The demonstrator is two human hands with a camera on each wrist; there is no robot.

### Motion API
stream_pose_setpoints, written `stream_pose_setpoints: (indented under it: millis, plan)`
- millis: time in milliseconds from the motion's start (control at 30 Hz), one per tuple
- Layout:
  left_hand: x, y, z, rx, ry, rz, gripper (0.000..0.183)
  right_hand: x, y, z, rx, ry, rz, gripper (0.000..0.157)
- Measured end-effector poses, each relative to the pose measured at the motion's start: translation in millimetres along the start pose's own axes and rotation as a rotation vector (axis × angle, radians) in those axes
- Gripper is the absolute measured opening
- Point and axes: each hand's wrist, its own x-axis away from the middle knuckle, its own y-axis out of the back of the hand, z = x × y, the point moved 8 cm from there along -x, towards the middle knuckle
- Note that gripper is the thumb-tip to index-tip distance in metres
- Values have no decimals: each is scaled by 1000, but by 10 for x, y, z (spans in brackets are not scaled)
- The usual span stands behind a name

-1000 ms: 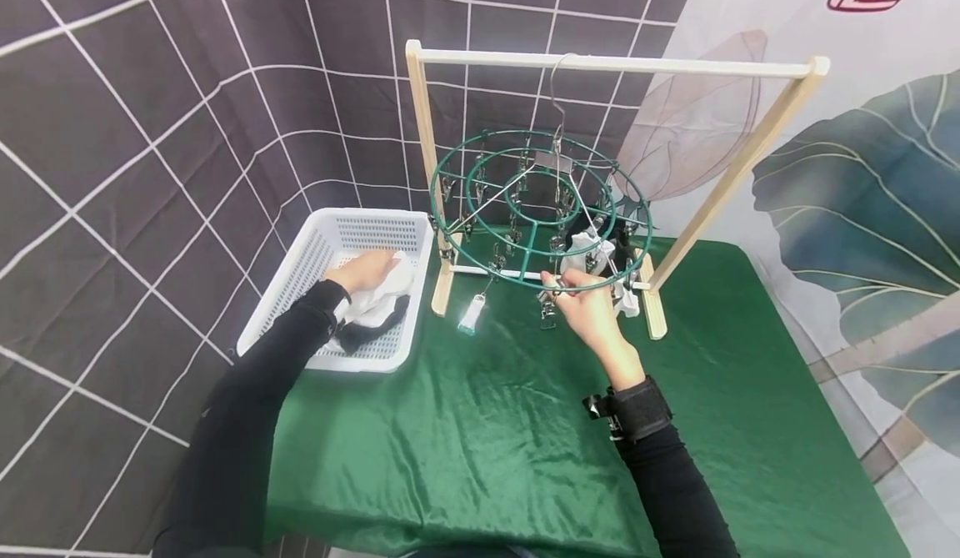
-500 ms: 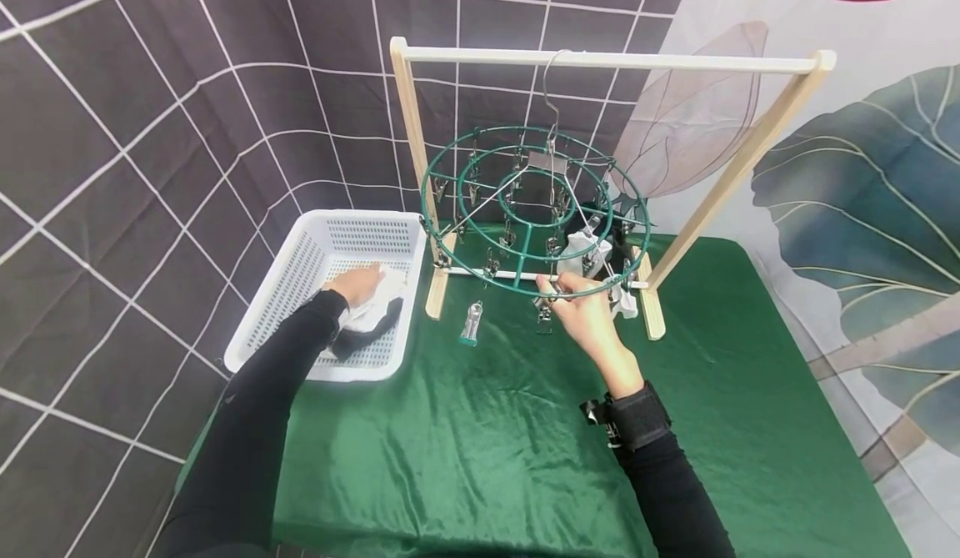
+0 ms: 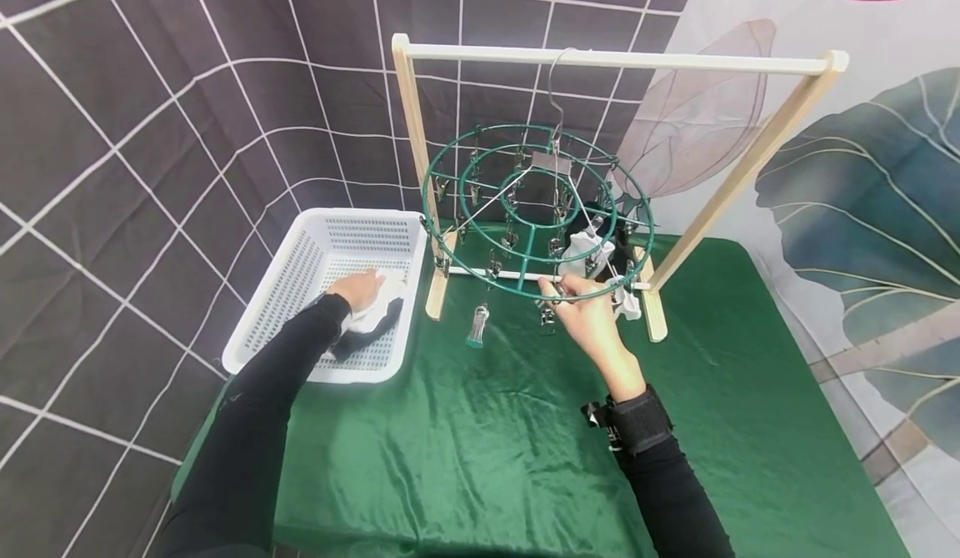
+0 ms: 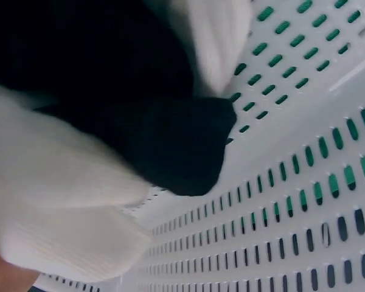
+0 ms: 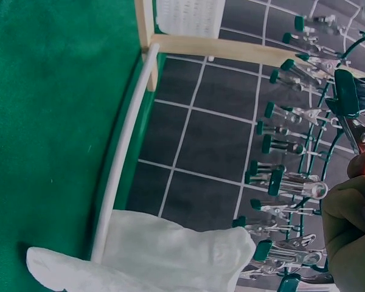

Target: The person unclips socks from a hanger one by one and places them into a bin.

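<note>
My left hand [image 3: 358, 289] reaches into the white plastic basket [image 3: 258, 316] and holds a white sock [image 3: 379, 311]; its fingertips are mostly hidden. A dark sock [image 4: 170, 143] lies against the white fabric there. At the front rim of the round green drying hanger [image 3: 528, 249], my right hand [image 3: 588, 309] pinches a metal clip [image 5: 347, 94] with green tips, between thumb and fingers. White socks [image 3: 583, 249] and black ones hang from clips on the hanger's right side. In the right wrist view, a white sock [image 5: 176, 249] hangs below several clips.
The hanger's hook is over the top bar [image 3: 622, 59] of a wooden stand, whose feet rest on the green cloth [image 3: 480, 449]. A single clip [image 3: 477, 326] dangles low at the hanger's front left. A grey gridded backdrop [image 3: 315, 24] stands close behind and to the left.
My left hand has drawn slightly back toward the basket's middle, fingers more bunched at the white sock. My right hand stays at the rim. The low dangling clip has swung slightly.
</note>
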Motion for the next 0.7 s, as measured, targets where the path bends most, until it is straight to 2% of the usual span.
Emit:
stream_pose_setpoints:
  millis: [267,467,567,700]
  plan:
    - [126,242,-65,-35,-13,-86,53,15,33,-31,-6,11,-41,49]
    - [215,395,7,-4,-26,-118,45,12,49,-30,-26,-2,-48,48]
    - [277,563,-28,39,-81,-207,40,10,45,-15,-57,-21,-41,47]
    - [430,839,-203,104,-163,-392,33,16,17,-5,-75,-52,-32,47]
